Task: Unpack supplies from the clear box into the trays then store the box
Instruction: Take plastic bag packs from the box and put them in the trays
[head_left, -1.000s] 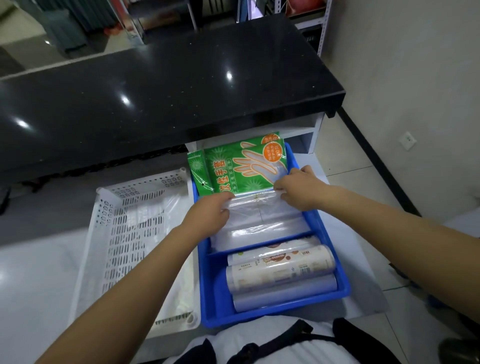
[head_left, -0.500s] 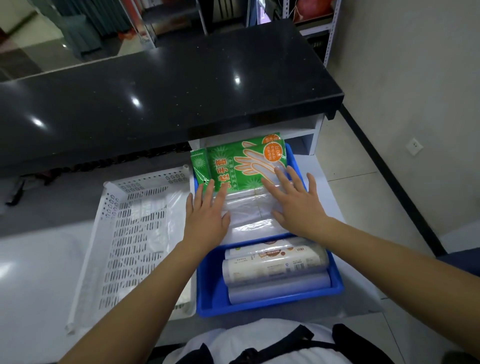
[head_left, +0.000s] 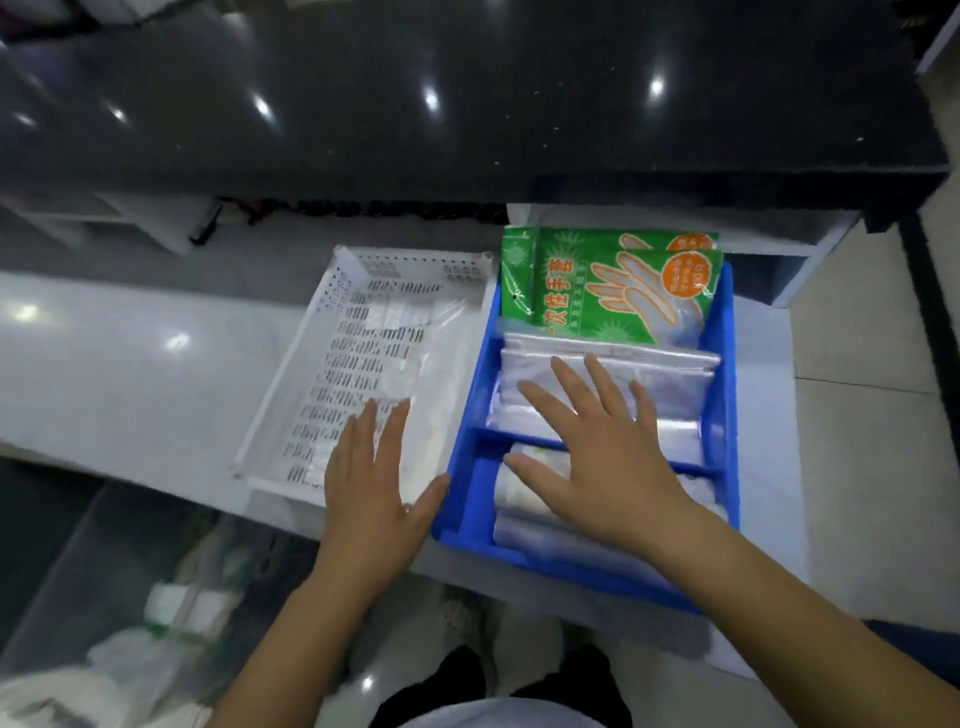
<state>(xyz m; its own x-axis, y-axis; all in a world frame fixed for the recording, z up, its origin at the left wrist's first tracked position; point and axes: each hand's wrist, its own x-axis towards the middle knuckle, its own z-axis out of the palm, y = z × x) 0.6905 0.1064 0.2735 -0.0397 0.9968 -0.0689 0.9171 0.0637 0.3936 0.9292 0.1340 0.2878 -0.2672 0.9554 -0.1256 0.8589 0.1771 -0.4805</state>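
Note:
A blue divided tray (head_left: 724, 374) sits on the white counter, holding green packs of disposable gloves (head_left: 608, 286) at the far end, clear plastic bags (head_left: 670, 374) in the middle and rolls at the near end, mostly hidden. My right hand (head_left: 597, 441) hovers flat over the bags and the divider, fingers spread, holding nothing. A white perforated tray (head_left: 332, 364) with clear bags in it lies to the left. My left hand (head_left: 376, 483) is open over its near right corner. The clear box (head_left: 119, 587) stands below the counter at the lower left, with supplies inside.
A black glossy countertop (head_left: 467, 104) overhangs the far side. The white counter (head_left: 104, 374) stretches to the left. Tiled floor (head_left: 878, 415) lies to the right. My legs and shoes show below the counter edge.
Both hands have drawn back toward me from the clear bags. The left hand shifted left onto the white tray. My view tilted down and left, showing the clear box.

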